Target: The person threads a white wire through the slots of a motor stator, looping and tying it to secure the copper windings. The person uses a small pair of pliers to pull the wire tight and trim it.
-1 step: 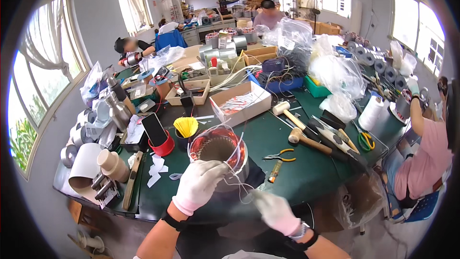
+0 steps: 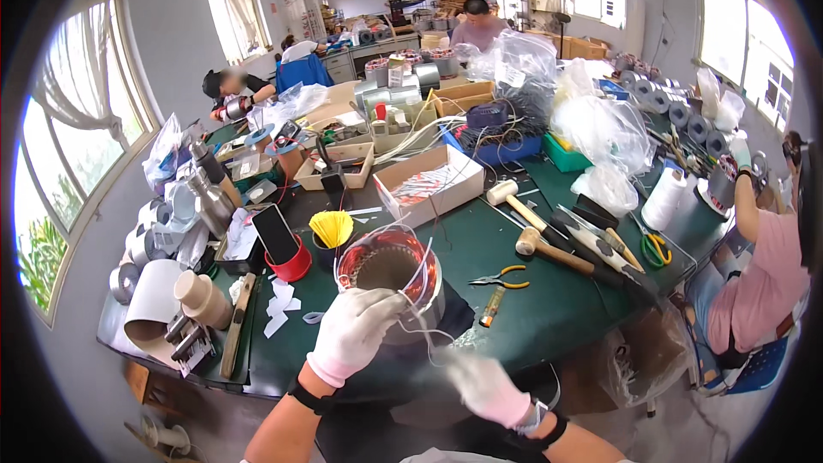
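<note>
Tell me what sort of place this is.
Probably a motor-winding workshop: a cylinder ringed with reddish windings stands on the green worktable, with pliers and two mallets lying nearby.

From my distant seat I see an open cardboard box (image 2: 449, 198) holding thin red-and-white strips (image 2: 427, 182). Left of the box, a black phone (image 2: 274, 232) leans in a red round holder (image 2: 297, 265), and yellow sheets (image 2: 332, 228) fan up from a dark cup (image 2: 326, 255). Right of the box lie a pale-headed mallet (image 2: 499, 193) and a brown wooden hammer (image 2: 529, 242); farther right stands a white thread cone (image 2: 664, 200)
</note>
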Demonstrator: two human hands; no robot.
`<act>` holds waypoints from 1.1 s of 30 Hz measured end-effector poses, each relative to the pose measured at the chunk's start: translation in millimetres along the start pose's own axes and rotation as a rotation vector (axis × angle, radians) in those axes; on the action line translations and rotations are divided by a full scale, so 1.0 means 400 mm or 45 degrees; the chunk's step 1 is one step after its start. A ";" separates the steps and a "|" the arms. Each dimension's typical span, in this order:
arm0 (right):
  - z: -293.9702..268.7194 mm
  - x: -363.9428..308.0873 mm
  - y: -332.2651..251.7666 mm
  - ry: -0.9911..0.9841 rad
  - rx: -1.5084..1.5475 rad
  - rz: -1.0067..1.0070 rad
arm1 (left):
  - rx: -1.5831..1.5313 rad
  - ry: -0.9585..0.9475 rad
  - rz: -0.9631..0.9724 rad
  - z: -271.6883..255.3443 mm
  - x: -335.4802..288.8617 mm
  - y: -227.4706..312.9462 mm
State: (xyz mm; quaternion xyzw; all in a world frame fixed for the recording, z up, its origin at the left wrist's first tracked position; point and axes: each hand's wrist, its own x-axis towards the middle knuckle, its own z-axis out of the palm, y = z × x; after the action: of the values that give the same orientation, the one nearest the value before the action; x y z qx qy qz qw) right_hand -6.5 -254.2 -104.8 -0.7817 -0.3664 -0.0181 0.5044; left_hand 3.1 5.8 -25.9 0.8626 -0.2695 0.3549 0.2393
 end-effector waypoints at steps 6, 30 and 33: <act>-0.179 -0.423 0.059 0.012 -0.209 0.607 | -0.040 -0.002 0.077 -0.015 0.002 -0.016; -0.072 0.236 -0.186 0.189 -0.146 -0.728 | -0.250 -0.165 -0.079 -0.031 -0.005 -0.028; -0.036 0.303 -0.189 -0.079 0.658 -0.290 | -0.285 -0.180 -0.122 -0.054 -0.021 -0.025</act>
State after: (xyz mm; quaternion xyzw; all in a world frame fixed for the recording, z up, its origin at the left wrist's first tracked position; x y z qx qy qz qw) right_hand 42.2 -181.9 9.1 -0.5811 -0.4595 0.0432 0.6703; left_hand -6.1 28.8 -20.8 0.8652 -0.2822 0.2494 0.3311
